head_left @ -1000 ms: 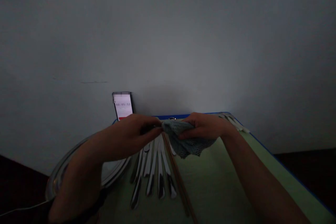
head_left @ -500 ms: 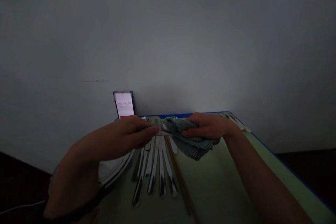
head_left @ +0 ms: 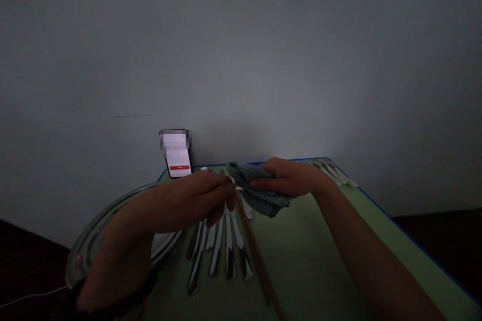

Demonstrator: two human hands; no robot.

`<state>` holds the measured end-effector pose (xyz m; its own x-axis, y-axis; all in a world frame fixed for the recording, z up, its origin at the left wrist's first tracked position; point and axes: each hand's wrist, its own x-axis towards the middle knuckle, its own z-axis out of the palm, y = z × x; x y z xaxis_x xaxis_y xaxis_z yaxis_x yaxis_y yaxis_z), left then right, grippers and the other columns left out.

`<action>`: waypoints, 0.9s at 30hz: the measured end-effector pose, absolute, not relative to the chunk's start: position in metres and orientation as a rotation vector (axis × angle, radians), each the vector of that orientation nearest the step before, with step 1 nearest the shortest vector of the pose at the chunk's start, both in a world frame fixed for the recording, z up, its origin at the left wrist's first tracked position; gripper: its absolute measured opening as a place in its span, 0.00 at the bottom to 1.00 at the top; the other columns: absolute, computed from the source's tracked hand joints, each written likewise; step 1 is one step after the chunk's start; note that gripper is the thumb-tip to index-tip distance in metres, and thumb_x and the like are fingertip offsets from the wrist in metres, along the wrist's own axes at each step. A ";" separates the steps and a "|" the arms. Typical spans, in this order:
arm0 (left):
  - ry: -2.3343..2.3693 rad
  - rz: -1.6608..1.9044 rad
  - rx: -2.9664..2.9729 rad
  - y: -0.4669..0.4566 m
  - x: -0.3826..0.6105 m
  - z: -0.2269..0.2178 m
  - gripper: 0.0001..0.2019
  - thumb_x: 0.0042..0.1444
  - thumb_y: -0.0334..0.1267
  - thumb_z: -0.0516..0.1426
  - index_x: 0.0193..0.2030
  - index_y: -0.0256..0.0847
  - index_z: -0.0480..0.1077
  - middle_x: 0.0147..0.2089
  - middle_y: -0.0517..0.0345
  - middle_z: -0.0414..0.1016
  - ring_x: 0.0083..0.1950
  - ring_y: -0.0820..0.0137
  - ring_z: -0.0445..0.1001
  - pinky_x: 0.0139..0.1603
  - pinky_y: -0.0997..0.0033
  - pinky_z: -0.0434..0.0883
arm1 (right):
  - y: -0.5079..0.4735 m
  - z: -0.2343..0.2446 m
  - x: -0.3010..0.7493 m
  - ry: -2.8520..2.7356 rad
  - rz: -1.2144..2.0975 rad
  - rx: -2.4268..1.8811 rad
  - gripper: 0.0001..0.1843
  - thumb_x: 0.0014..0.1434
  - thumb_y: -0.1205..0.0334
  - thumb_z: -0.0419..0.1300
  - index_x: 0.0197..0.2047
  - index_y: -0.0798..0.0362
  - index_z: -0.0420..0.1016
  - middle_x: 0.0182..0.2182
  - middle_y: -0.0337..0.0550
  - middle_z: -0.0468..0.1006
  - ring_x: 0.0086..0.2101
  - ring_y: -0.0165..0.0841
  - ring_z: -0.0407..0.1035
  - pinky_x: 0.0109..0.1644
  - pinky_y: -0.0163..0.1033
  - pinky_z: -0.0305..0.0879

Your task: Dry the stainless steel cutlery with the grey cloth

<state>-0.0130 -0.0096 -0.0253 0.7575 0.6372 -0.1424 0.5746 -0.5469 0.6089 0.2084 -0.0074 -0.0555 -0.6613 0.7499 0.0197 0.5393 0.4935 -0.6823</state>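
My right hand (head_left: 284,175) is closed around a grey-blue cloth (head_left: 269,203) with a checked edge. The fingers of my left hand (head_left: 211,193) pinch a thin piece of cutlery (head_left: 239,188). Only a short pale stretch of it shows between my left fingertips and the cloth, so its kind is hidden. The cloth is wrapped around or pressed against its right end. Below my hands, several metal cutlery handles (head_left: 230,256) lie side by side on the green table (head_left: 309,261), with a pair of brown chopsticks (head_left: 259,261) to their right.
A large round metal tray (head_left: 81,251) stands at the left, partly behind my left forearm. A phone (head_left: 178,158) leans against the wall (head_left: 241,60) at the back. Several pale-handled utensils (head_left: 337,173) lie near the table's far right corner.
The cloth and my right hand have shifted slightly left and up, closer to my left hand. My left hand has moved a little right. More of the tray shows.
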 end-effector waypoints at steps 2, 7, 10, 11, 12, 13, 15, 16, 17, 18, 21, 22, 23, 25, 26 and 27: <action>0.897 0.057 2.330 -0.010 -0.009 -0.025 0.16 0.60 0.43 0.42 0.31 0.38 0.65 0.21 0.63 0.66 0.23 0.75 0.66 0.27 0.78 0.64 | -0.007 -0.057 0.206 -2.460 0.911 -1.074 0.16 0.58 0.52 0.49 0.28 0.56 0.65 0.22 0.35 0.63 0.23 0.24 0.57 0.26 0.29 0.56; 0.926 0.029 2.378 -0.004 0.003 -0.032 0.13 0.58 0.42 0.44 0.30 0.38 0.63 0.21 0.62 0.68 0.21 0.75 0.67 0.24 0.79 0.63 | -0.004 -0.062 0.199 -2.559 0.697 -0.961 0.16 0.61 0.56 0.47 0.38 0.57 0.70 0.31 0.41 0.72 0.31 0.28 0.64 0.36 0.32 0.59; 0.911 0.072 2.392 0.003 0.003 -0.040 0.16 0.59 0.45 0.43 0.29 0.38 0.63 0.20 0.63 0.66 0.20 0.76 0.65 0.22 0.79 0.62 | -0.003 -0.062 0.198 -2.565 0.631 -0.982 0.17 0.62 0.56 0.46 0.40 0.57 0.70 0.32 0.42 0.73 0.32 0.29 0.65 0.38 0.33 0.59; 0.901 0.076 2.385 0.005 0.002 -0.042 0.17 0.59 0.46 0.43 0.28 0.38 0.63 0.20 0.63 0.65 0.20 0.76 0.64 0.22 0.79 0.61 | -0.004 -0.061 0.198 -2.569 0.607 -0.999 0.17 0.62 0.55 0.46 0.40 0.57 0.70 0.32 0.42 0.73 0.32 0.29 0.65 0.37 0.33 0.59; 0.897 0.081 2.371 0.007 0.000 -0.043 0.17 0.59 0.46 0.43 0.27 0.38 0.63 0.20 0.64 0.64 0.20 0.76 0.64 0.22 0.79 0.61 | -0.004 -0.060 0.200 -2.574 0.580 -1.025 0.17 0.61 0.55 0.46 0.39 0.57 0.70 0.31 0.41 0.73 0.31 0.29 0.65 0.37 0.33 0.59; 0.901 0.086 2.353 0.009 -0.001 -0.044 0.17 0.59 0.46 0.43 0.27 0.38 0.63 0.20 0.64 0.64 0.20 0.77 0.64 0.22 0.79 0.61 | -0.004 -0.059 0.201 -2.580 0.554 -1.058 0.17 0.61 0.55 0.47 0.38 0.57 0.70 0.30 0.41 0.73 0.30 0.29 0.65 0.36 0.33 0.58; 0.928 0.093 2.316 0.012 -0.004 -0.044 0.18 0.59 0.47 0.43 0.26 0.38 0.63 0.19 0.64 0.63 0.20 0.77 0.63 0.21 0.79 0.61 | -0.003 -0.058 0.205 -2.583 0.529 -1.122 0.16 0.61 0.54 0.48 0.37 0.57 0.70 0.29 0.41 0.72 0.29 0.29 0.64 0.33 0.32 0.58; 0.942 0.100 2.301 0.013 -0.006 -0.044 0.18 0.59 0.47 0.43 0.26 0.38 0.63 0.18 0.64 0.62 0.19 0.77 0.62 0.21 0.80 0.60 | -0.003 -0.058 0.208 -2.578 0.531 -1.152 0.16 0.60 0.54 0.48 0.37 0.57 0.70 0.29 0.41 0.72 0.29 0.29 0.64 0.33 0.32 0.57; 0.951 0.105 2.290 0.013 -0.007 -0.043 0.19 0.59 0.48 0.43 0.26 0.38 0.62 0.18 0.64 0.62 0.19 0.77 0.61 0.21 0.80 0.60 | -0.002 -0.058 0.210 -2.570 0.537 -1.180 0.16 0.60 0.54 0.48 0.37 0.56 0.70 0.28 0.41 0.72 0.28 0.28 0.64 0.32 0.32 0.57; 0.955 0.108 2.280 0.014 -0.009 -0.042 0.20 0.59 0.49 0.43 0.25 0.38 0.62 0.17 0.64 0.61 0.19 0.77 0.60 0.20 0.80 0.59 | -0.002 -0.058 0.213 -2.560 0.536 -1.205 0.16 0.60 0.54 0.48 0.37 0.56 0.70 0.28 0.40 0.72 0.28 0.28 0.64 0.32 0.31 0.57; 0.961 0.134 2.251 0.015 -0.016 -0.040 0.20 0.59 0.49 0.44 0.24 0.38 0.62 0.18 0.64 0.61 0.19 0.77 0.59 0.21 0.79 0.58 | 0.000 -0.059 0.220 -2.525 0.498 -1.278 0.16 0.59 0.52 0.49 0.35 0.56 0.70 0.27 0.39 0.71 0.27 0.28 0.63 0.30 0.31 0.56; 0.972 0.148 2.236 0.015 -0.018 -0.039 0.20 0.59 0.50 0.44 0.24 0.38 0.62 0.18 0.64 0.60 0.20 0.77 0.59 0.21 0.79 0.58 | 0.000 -0.059 0.222 -2.512 0.484 -1.300 0.16 0.59 0.52 0.50 0.34 0.55 0.70 0.26 0.39 0.71 0.27 0.27 0.63 0.30 0.31 0.56; 0.980 0.162 2.215 0.015 -0.021 -0.038 0.20 0.58 0.50 0.45 0.25 0.38 0.62 0.18 0.64 0.60 0.20 0.77 0.58 0.21 0.79 0.57 | 0.000 -0.059 0.223 -2.499 0.475 -1.314 0.16 0.58 0.51 0.50 0.33 0.55 0.70 0.25 0.38 0.71 0.26 0.27 0.63 0.29 0.31 0.55; 1.001 0.187 2.159 0.015 -0.024 -0.036 0.20 0.58 0.50 0.45 0.24 0.38 0.62 0.18 0.64 0.59 0.20 0.77 0.57 0.20 0.79 0.55 | 0.001 -0.059 0.226 -2.475 0.464 -1.332 0.17 0.58 0.50 0.51 0.32 0.56 0.70 0.24 0.38 0.70 0.25 0.27 0.63 0.28 0.31 0.54; 1.015 0.198 2.126 0.014 -0.026 -0.035 0.20 0.58 0.50 0.45 0.23 0.38 0.61 0.18 0.64 0.58 0.20 0.77 0.56 0.20 0.79 0.54 | 0.001 -0.059 0.228 -2.464 0.462 -1.338 0.17 0.57 0.50 0.51 0.31 0.56 0.70 0.23 0.37 0.69 0.25 0.27 0.62 0.28 0.31 0.54; 1.030 0.209 2.090 0.013 -0.027 -0.034 0.19 0.58 0.49 0.45 0.23 0.38 0.61 0.18 0.65 0.57 0.20 0.78 0.55 0.20 0.78 0.53 | 0.002 -0.060 0.230 -2.455 0.460 -1.342 0.17 0.57 0.50 0.52 0.31 0.56 0.70 0.23 0.37 0.69 0.25 0.27 0.62 0.28 0.31 0.54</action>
